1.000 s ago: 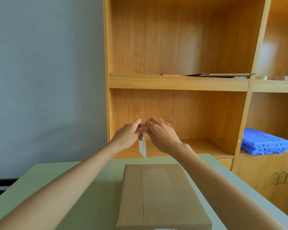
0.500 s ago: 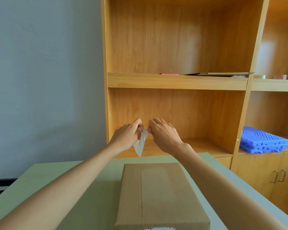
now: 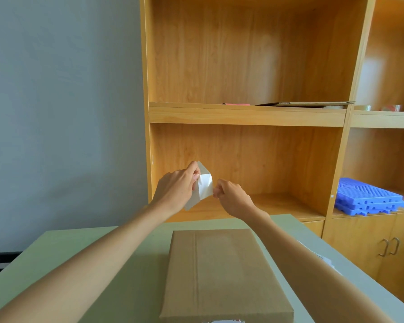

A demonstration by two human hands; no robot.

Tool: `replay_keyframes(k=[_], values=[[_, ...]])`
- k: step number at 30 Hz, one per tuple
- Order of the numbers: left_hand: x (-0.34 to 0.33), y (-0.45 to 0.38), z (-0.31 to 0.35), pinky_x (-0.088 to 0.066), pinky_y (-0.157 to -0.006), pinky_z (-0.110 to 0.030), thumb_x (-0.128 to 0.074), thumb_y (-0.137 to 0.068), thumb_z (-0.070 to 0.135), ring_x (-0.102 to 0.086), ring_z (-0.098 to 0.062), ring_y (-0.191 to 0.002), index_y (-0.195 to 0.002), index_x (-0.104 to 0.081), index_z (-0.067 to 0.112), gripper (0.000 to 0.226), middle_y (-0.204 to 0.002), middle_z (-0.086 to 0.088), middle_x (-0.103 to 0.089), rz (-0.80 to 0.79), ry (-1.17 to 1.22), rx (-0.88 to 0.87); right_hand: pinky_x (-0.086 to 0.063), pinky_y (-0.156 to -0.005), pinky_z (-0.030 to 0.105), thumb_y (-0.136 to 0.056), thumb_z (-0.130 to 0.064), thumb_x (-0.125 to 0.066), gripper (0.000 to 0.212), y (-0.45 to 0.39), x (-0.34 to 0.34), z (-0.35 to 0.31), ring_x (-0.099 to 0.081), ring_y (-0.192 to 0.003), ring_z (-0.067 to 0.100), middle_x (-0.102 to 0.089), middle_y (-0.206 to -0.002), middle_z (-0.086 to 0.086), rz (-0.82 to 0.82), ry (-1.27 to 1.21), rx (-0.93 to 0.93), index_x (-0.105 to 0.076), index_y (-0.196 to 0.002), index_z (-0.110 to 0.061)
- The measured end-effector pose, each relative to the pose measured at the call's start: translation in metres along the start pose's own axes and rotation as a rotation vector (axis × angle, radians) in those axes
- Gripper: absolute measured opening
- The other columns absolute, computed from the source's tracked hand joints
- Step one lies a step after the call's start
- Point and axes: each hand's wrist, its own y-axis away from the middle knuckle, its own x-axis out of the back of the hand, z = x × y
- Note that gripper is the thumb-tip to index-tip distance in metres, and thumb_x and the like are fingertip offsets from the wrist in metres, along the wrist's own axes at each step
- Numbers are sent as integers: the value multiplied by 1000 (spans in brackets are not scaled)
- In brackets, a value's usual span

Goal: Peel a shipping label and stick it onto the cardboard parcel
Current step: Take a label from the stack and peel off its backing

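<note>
A flat brown cardboard parcel point(image 3: 222, 271) lies lengthwise on the pale green table point(image 3: 84, 271) right in front of me. Above its far end I hold a small white shipping label point(image 3: 204, 185) in the air. My left hand point(image 3: 177, 187) pinches the backing at the label's left side. My right hand point(image 3: 231, 194) pinches the label's right corner, and the two layers are spread apart between my hands. Both hands are well above the parcel and do not touch it.
A wooden shelf unit point(image 3: 245, 115) stands behind the table. Blue plastic trays point(image 3: 369, 199) are stacked on its right shelf, above cabinet doors with handles point(image 3: 390, 247). Flat cardboard point(image 3: 306, 104) and tape rolls point(image 3: 390, 107) lie on the upper shelf. A grey wall is at left.
My hands have moved apart, the right one pulling to the right. The label, earlier hanging edge-on between touching fingers, is now spread open between them.
</note>
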Motion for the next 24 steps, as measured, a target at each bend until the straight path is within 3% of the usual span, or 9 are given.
replay_keyframes(k=[3,6,11,18,24], values=[[2,-1,3,-36,-43,-30,-33,-104,18,-58,-18,-52,-90,-41,21,17,-69,8,-62,26,-17,-25,-38,-61,32,-92,-15,-34,18,3,-2,3,-58,-81,27,-64,-94,2,9,65,4,-50,-87,-21],[4,-6,5,-39,-43,-31,-33,-103,18,-58,-19,-52,-89,-41,22,17,-69,7,-63,40,-31,-38,-40,-63,34,-96,-20,-31,22,3,-4,4,-57,-78,30,-64,-91,6,32,129,30,-52,-95,-15],[9,-11,9,-28,-44,-23,-34,-104,20,-58,-19,-56,-91,-45,20,18,-70,7,-63,47,-40,-65,-38,-63,35,-99,-22,-30,19,4,-5,7,-49,-69,29,-57,-81,5,54,236,55,-45,-88,-18],[12,-12,12,-40,-45,-29,-36,-103,20,-59,-19,-56,-92,-46,20,15,-70,7,-63,55,-41,-68,-37,-60,35,-102,-26,-25,25,9,-7,14,-52,-68,32,-58,-79,6,73,334,91,-46,-93,-16],[15,-15,10,-34,-44,-24,-38,-102,16,-57,-16,-52,-91,-48,18,15,-70,6,-64,77,-79,-91,-42,-61,36,-103,-29,-22,28,5,-11,26,-59,-69,31,-61,-80,7,100,321,33,-46,-93,-16]])
